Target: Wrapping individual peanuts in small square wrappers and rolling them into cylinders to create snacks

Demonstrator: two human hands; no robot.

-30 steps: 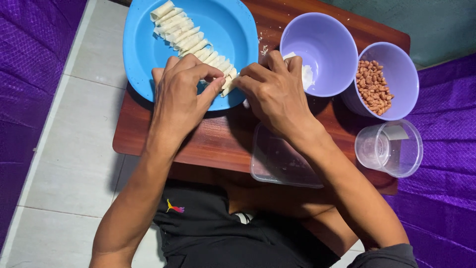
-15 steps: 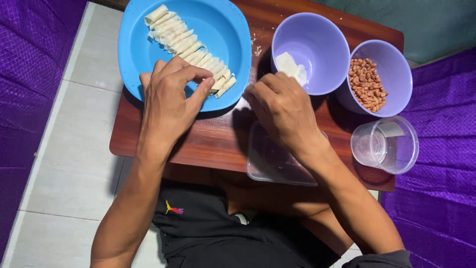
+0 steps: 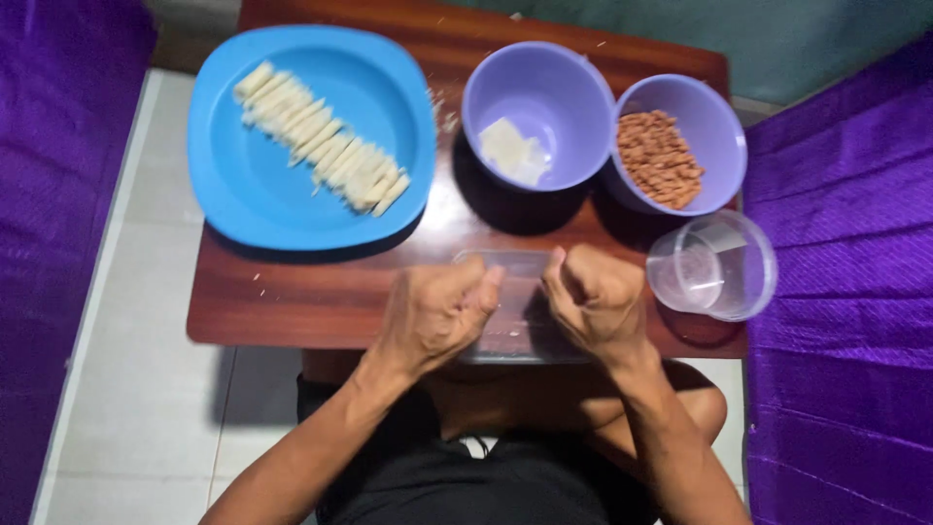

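Observation:
Both my hands hover over a clear flat plastic tray (image 3: 515, 267) at the table's near edge. My left hand (image 3: 435, 313) is curled, its fingertips at the tray's left part, and nothing shows in it. My right hand (image 3: 595, 299) is a loose fist over the tray's right part, and its inside is hidden. A blue plate (image 3: 292, 204) at the back left holds a row of pale rolled sticks (image 3: 321, 151). A purple bowl (image 3: 564, 87) holds white sheets (image 3: 513, 151). A second purple bowl (image 3: 714, 107) holds brown nuts (image 3: 661, 157).
The small brown wooden table (image 3: 292, 301) stands on a pale tiled floor (image 3: 136, 389). A clear round plastic cup (image 3: 714, 267) sits at the table's right edge, beside my right hand. Purple fabric (image 3: 846, 292) borders both sides. My legs are under the table.
Both hands have pulled back from the blue plate and the purple bowl to the clear tray at the near edge. The view has shifted and blurred a little.

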